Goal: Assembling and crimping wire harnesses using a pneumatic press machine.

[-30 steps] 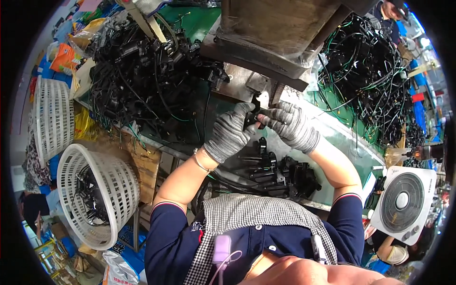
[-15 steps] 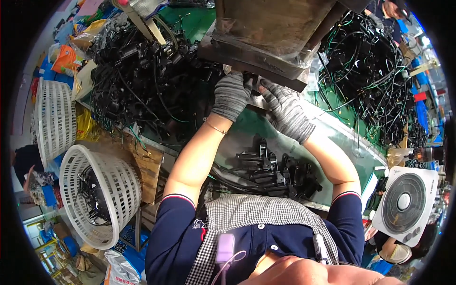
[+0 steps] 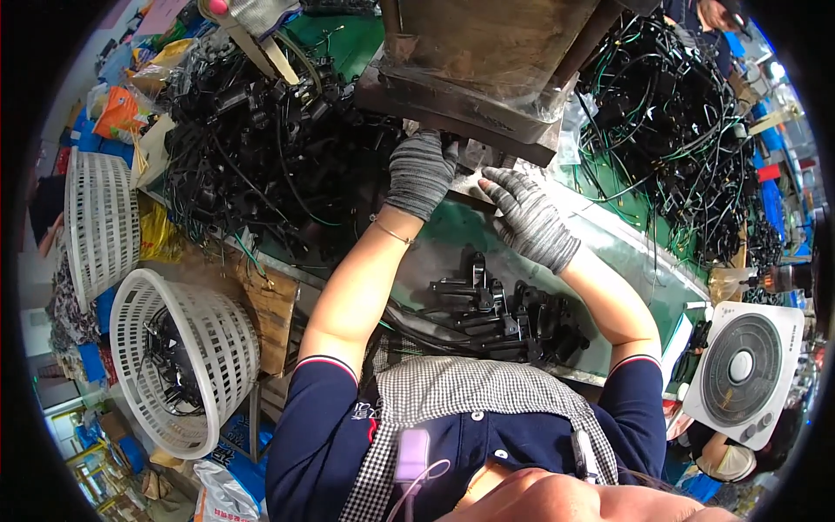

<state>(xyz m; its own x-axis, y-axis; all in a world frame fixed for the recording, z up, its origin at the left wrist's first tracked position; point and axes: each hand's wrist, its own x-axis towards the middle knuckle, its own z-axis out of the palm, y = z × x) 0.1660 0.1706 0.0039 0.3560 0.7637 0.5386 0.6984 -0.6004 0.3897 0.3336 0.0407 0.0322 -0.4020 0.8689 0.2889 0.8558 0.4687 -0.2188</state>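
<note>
A heavy brown metal press block (image 3: 487, 109) with clear film on it hangs over the far middle of the green bench. My left hand (image 3: 422, 178), in a grey striped knit glove, is at its lower left edge. Its fingers are curled and their tips hidden; a small dark part shows by the thumb, but I cannot make out what is gripped. My right hand (image 3: 535, 222), in a matching glove, lies just right of the metal base plate (image 3: 474, 157) with fingers stretched out and nothing in them. Nearer me, several black moulded parts (image 3: 513, 317) lie in a group.
A big heap of black parts with cables (image 3: 261, 157) covers the bench to the left, another cable heap (image 3: 670, 130) to the right. White slatted baskets (image 3: 213, 348) stand at the left. A white round-topped appliance (image 3: 744, 374) sits at the right.
My right hand has drawn back from the press, toward me and slightly right, its fingers straightening. My left hand has stayed nearly in place.
</note>
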